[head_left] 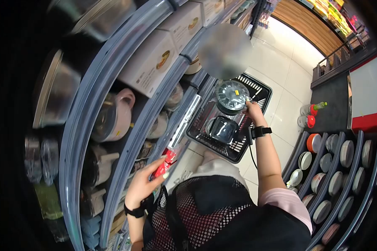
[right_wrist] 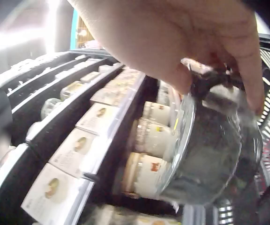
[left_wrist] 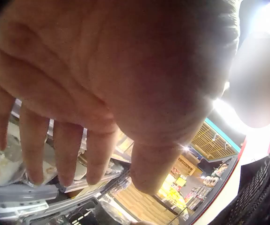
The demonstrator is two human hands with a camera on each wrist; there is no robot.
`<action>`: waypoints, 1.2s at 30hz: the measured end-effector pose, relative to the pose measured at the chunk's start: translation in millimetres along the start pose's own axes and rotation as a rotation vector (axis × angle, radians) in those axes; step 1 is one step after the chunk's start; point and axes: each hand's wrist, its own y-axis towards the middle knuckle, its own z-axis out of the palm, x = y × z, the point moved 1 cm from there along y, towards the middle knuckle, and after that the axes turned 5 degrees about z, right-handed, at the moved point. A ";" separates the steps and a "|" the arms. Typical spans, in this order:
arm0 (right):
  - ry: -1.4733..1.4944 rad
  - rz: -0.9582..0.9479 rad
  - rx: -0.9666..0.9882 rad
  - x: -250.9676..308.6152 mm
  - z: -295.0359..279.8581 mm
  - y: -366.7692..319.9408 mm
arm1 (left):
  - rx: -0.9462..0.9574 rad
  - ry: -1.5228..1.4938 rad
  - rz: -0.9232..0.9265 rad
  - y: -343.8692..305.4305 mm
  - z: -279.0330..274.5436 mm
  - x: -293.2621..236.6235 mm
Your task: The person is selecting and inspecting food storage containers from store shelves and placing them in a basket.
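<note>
In the head view the right hand [head_left: 254,112] grips the edge of a round dark container with a clear lid [head_left: 232,95], held over the black basket [head_left: 262,85]. The right wrist view shows the same container [right_wrist: 205,154] tilted on its side, thumb and fingers of the right hand [right_wrist: 186,42] round its rim. A square dark container with a clear lid [head_left: 224,129] lies in the basket. The left hand [head_left: 143,184] is by the shelf edge near red packaging [head_left: 165,162]; the left wrist view shows this hand [left_wrist: 93,93] with fingers spread and extended, holding nothing.
Shelves on the left carry white boxes [head_left: 153,62], a pink-handled container [head_left: 117,117] and other wrapped ware. Racks of plates and bowls [head_left: 347,153] stand at the right, with red-lidded jars [head_left: 306,121] behind them. Pale floor tiles [head_left: 280,71] lie beyond the basket.
</note>
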 end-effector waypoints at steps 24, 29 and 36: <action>-1.364 -0.030 0.202 -168.6 3.4 199.3 | -0.101 0.048 -0.362 -17.5 9.4 32.5; 0.098 0.529 -0.155 -158.9 8.3 178.5 | -0.179 0.074 -0.398 -20.9 3.0 26.9; 0.479 0.523 -0.027 -155.5 5.1 172.2 | -0.207 0.018 -0.324 -35.1 12.4 27.0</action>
